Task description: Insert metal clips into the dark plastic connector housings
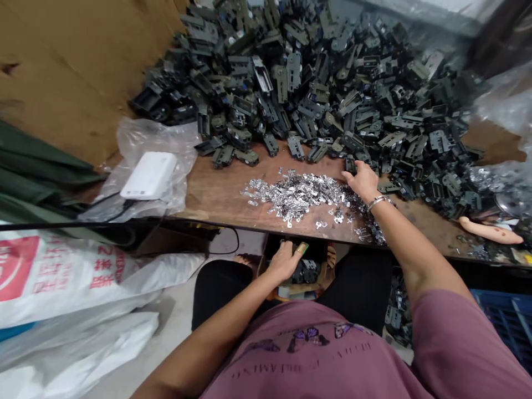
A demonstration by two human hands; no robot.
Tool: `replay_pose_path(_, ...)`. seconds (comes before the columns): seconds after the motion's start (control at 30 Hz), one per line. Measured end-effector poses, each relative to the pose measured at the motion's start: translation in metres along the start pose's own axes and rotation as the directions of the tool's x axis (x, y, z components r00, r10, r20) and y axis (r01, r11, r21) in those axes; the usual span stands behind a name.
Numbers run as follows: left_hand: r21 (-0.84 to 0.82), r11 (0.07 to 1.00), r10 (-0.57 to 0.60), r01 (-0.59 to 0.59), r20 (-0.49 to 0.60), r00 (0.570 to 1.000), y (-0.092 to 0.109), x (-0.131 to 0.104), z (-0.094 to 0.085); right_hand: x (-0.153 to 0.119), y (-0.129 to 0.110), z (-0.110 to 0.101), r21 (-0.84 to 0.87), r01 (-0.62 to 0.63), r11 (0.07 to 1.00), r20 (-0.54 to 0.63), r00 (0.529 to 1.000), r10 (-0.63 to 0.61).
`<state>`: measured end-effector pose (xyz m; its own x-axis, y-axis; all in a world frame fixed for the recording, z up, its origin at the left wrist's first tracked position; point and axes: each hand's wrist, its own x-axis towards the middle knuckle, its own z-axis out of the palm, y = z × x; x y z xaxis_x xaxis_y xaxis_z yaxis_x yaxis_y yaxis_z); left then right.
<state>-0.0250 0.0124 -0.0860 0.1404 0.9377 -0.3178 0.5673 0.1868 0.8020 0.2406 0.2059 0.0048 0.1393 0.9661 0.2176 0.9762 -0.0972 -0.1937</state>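
- Fingers of the right hand (362,180) bent in, thumb and fingertips nearly together, and they've got one dark part (349,164) between them!
- That part sits at the near edge of the big dark heap (291,77), just behind the shiny metal clips (301,194) on the wooden table (216,188).
- Down below, the left hand (283,260) hovers over a box (330,271) between the knees, dark pieces (306,271) inside; its fingers are half curled, and whether they grip anything, I cannot tell.
- Something green and yellow (303,249) shows at that thumb, worn or held, unclear.
- Step in hand, by my reading: picking up a part. A lift from here would call for a firm pinch, clear of neighbouring pieces.
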Motion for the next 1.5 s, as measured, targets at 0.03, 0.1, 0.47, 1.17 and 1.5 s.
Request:
replay_pose_path(0.03, 0.014, 1.0, 0.005, -0.005, -0.002, 1.0, 0.003, 0.0, 0.002, 0.005, -0.003, 0.002, -0.022, 0.002, 1.0, 0.027, 1.0, -0.001)
replay_pose_path(0.1, 0.003, 0.999, 0.039, -0.039, 0.025, 0.999, 0.01, -0.003, 0.002, 0.01, -0.007, 0.002, -0.06, 0.013, 0.998, 0.065, 0.998, -0.009)
replay_pose_path(0.47, -0.901, 0.312, 0.116, 0.302, 0.352, 0.929, 0.049, -0.026, -0.024, -0.165, -0.042, -0.046, 0.701, 0.465, 0.54, -0.06, 0.794, -0.605)
replay_pose_path(1.17, -0.531, 0.823, 0.156, -0.202, -0.131, 0.979, 0.061, -0.034, -0.027, -0.177, -0.055, -0.061, 0.445, 0.333, 0.831, 0.256, 0.842, -0.474)
replay_pose_path(1.5, -0.598, 0.783, 0.22, -0.174, 0.004, 0.975, 0.049, -0.048, -0.028, -0.199, -0.046, -0.072, 0.58, 0.506, 0.638, 0.085, 0.741, -0.666)
